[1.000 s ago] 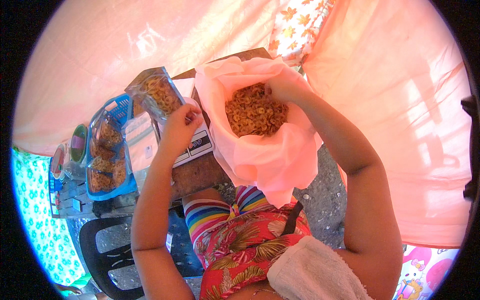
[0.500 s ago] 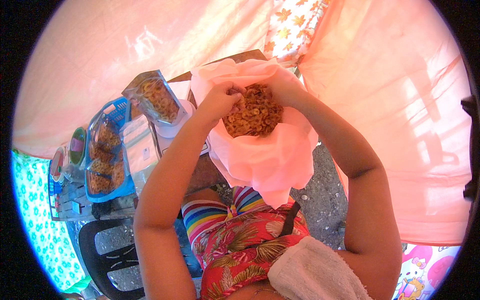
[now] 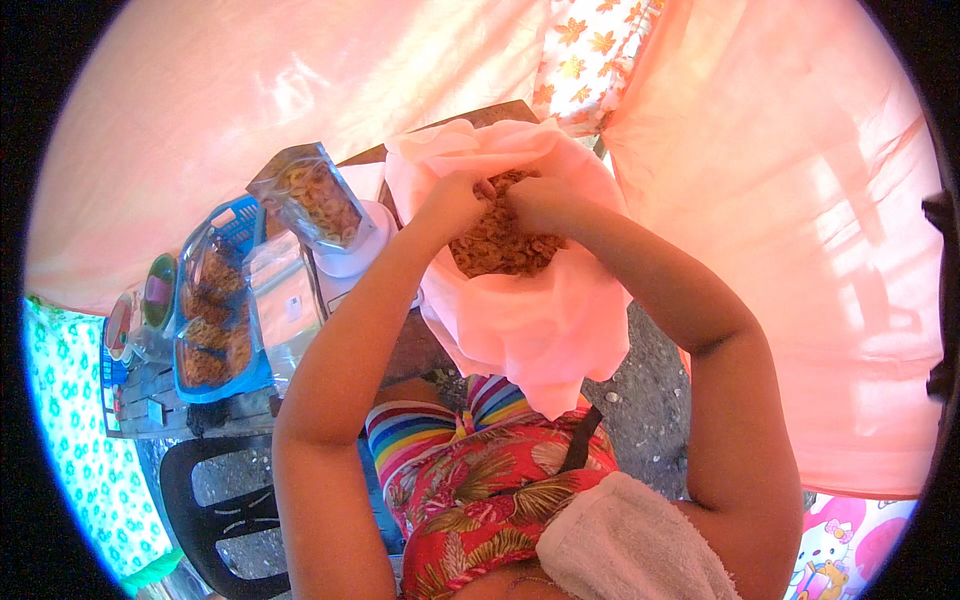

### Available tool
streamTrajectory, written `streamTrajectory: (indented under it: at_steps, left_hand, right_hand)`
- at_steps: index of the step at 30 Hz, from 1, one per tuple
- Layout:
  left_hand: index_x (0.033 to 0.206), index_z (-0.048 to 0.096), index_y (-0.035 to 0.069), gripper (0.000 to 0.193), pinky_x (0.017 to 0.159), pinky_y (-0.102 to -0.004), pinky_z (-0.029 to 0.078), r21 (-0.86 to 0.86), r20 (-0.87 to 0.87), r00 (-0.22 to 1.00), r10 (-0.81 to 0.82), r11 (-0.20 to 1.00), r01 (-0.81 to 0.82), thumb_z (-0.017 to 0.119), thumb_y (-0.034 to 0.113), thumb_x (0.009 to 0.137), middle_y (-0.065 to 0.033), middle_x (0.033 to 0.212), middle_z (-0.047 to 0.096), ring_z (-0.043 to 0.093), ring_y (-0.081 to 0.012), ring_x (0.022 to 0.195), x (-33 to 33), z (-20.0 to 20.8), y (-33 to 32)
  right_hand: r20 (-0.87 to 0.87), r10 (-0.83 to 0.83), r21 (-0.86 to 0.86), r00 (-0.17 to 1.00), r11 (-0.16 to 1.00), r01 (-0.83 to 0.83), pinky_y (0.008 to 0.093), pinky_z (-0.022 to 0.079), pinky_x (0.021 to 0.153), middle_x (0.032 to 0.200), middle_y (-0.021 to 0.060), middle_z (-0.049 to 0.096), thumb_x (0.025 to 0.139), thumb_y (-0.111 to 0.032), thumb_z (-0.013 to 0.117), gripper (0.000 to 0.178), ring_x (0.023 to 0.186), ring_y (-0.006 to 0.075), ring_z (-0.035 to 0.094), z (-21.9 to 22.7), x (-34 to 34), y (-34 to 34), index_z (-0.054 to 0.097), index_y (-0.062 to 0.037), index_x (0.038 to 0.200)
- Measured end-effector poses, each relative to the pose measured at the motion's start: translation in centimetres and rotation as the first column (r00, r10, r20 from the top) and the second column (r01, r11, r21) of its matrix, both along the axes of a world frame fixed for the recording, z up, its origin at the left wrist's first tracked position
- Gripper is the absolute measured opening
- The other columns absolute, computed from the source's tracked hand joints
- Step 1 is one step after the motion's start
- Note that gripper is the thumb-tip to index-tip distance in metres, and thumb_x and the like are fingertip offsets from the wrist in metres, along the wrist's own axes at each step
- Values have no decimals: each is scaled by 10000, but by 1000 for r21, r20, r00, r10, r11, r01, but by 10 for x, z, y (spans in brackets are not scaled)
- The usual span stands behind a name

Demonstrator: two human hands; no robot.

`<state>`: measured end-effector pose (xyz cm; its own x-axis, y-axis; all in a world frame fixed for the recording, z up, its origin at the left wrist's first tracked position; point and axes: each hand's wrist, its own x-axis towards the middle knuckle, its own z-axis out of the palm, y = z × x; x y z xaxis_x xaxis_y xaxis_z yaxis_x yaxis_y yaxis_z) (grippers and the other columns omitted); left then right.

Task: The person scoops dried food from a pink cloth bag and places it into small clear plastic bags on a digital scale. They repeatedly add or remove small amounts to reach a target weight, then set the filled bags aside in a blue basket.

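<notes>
Left hand (image 3: 458, 206), right hand (image 3: 543, 207) nearly together inside the cloth's (image 3: 535, 320) rim.
Chips (image 3: 503, 250) under them, room toward six o'clock; scale (image 3: 347, 263) beside the cloth at nine; cannot tell their grip.

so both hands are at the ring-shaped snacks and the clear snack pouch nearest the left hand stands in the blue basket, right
Not quite: in the head view, that clear snack pouch stands on the white scale, not in the blue basket. The left hand and right hand are at the ring-shaped snacks.
</notes>
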<state>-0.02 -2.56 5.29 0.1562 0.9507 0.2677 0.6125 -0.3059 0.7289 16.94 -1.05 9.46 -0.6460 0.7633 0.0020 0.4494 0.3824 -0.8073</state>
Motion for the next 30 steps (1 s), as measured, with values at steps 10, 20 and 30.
streamTrajectory:
  at_steps: [10, 20, 30]
  left_hand:
    - [889, 642, -11, 156, 661, -308, 498, -200, 217, 975, 53, 980, -9, 626, 37, 742, -120, 823, 658, 624, -185, 751, -1, 33, -14]
    - [921, 643, -10, 161, 611, -245, 474, -317, 443, 874, 200, 947, -55, 680, 80, 793, -89, 834, 634, 596, -132, 705, -6, 68, -29]
    - [869, 646, -23, 153, 587, -256, 466, -52, 297, 937, 184, 983, -176, 674, 103, 785, -91, 743, 640, 599, -136, 648, -20, 100, -33]
  right_hand:
    - [378, 40, 359, 925, 915, -186, 322, 500, 707, 787, 97, 674, 734, -199, 668, 178, 739, 189, 636, 23, 13, 50, 709, -76, 856]
    - [-157, 25, -217, 987, 974, -59, 237, 481, 637, 825, 28, 661, 852, -161, 633, 200, 744, 98, 612, 46, 6, 36, 662, -16, 986]
    - [-184, 20, -34, 983, 999, -27, 250, 491, 562, 766, 46, 662, 849, -217, 624, 209, 662, 107, 625, 65, -9, 33, 682, -31, 927]
